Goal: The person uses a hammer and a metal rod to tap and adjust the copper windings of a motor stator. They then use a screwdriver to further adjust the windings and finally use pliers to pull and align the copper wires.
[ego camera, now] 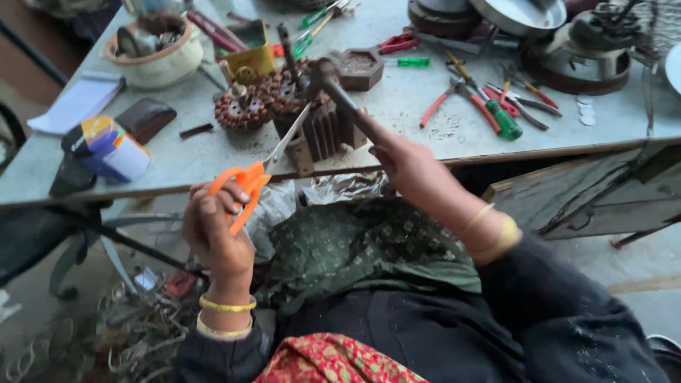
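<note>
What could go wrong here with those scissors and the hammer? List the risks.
The left hand holds orange-handled scissors with the blades against the metal part at the table edge; they might slip. The right hand holds a hammer above it; a blow could catch the blades.

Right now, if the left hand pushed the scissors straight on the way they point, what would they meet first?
Probably the ribbed metal block: the scissors in the left hand point up-right at it, though depth is unclear.

Single head-worn view looked steeply down and forward, close over the lap, onto the near edge of the workbench.
</note>
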